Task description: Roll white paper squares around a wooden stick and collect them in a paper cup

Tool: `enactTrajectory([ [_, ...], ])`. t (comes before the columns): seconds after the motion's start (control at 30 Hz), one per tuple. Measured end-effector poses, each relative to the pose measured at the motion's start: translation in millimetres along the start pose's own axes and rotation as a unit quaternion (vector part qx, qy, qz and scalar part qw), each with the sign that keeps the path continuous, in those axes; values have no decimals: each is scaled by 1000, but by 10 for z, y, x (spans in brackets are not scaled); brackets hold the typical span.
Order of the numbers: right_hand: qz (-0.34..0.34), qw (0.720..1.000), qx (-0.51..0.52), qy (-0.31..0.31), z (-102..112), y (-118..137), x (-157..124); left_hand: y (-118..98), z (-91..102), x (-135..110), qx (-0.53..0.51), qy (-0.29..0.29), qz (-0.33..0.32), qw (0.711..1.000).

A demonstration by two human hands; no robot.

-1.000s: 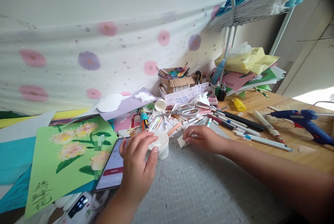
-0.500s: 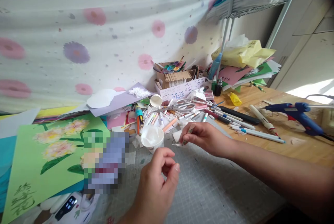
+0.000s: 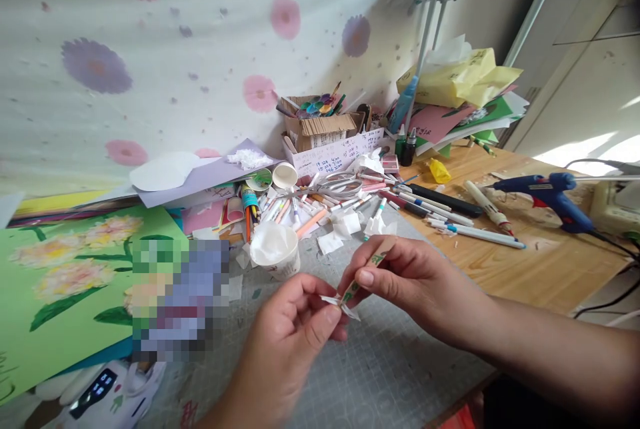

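Note:
My right hand [image 3: 415,286] pinches a flat, light-brown stick with green print [image 3: 379,256] between thumb and fingers, tilted down to the left. At its lower end sits a small piece of white paper [image 3: 352,313]. My left hand [image 3: 287,342] is closed, with thumb and index finger pinching that white paper where it meets the stick. The fingers partly hide the join. Just behind my left hand stands a paper cup [image 3: 276,262] with white material inside. Scraps of white tissue [image 3: 331,242] lie beyond my right hand.
A grey cutting mat [image 3: 380,376] lies under my hands. Markers [image 3: 480,234], scissors [image 3: 340,184] and a cardboard box [image 3: 325,132] are farther back. A blue glue gun [image 3: 550,192] rests at right. Green flower artwork [image 3: 65,322] and a white device with a display [image 3: 120,392] are at left.
My right hand has moved down and toward the left hand with the stick. My left hand has closed on the white paper at the stick's end. The view has shifted slightly.

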State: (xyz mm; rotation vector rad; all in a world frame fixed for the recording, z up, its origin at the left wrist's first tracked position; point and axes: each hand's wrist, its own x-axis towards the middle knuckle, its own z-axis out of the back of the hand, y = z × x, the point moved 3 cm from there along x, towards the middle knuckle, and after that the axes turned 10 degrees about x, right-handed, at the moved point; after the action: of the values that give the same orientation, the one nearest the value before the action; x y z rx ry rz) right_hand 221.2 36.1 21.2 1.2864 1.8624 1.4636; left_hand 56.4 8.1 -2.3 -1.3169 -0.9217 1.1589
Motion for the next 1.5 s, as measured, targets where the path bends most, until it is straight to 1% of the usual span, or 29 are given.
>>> enactTrajectory([
  [0.13, 12, 1000, -10, 13, 9, 17, -6, 18, 27, -12, -12, -33, -13, 999],
  [0.27, 11, 999, -27, 32, -6, 13, -13, 18, 24, -20, 12, -14, -16, 1000],
  [0.4, 4, 999, -5, 47, -26, 1, -11, 8, 24, -20, 39, -7, -12, 999],
  [0.63, -16, 999, 44, 24, 10, 8, 0, -7, 23, -12, 13, -2, -9, 1000],
  [0.73, -22, 998, 50, 21, 17, 16, 2, -20, 14, -12, 6, -2, -4, 1000],
  [1.03, -21, 999, 28, 27, 7, 24, -16, -21, 16, -37, -4, -1, 2, 1000],
  [1.27, 1, 999, 15, 30, -15, 19, -21, 12, 6, -38, -54, 5, 19, 998],
  [1.37, 17, 999, -14, 37, -34, 34, -31, 12, 3, -35, -30, -4, 17, 999],
  [1.5, 19, 997, -52, 46, -60, 47, -51, -9, 1, -29, 12, -16, 0, 1000],
])
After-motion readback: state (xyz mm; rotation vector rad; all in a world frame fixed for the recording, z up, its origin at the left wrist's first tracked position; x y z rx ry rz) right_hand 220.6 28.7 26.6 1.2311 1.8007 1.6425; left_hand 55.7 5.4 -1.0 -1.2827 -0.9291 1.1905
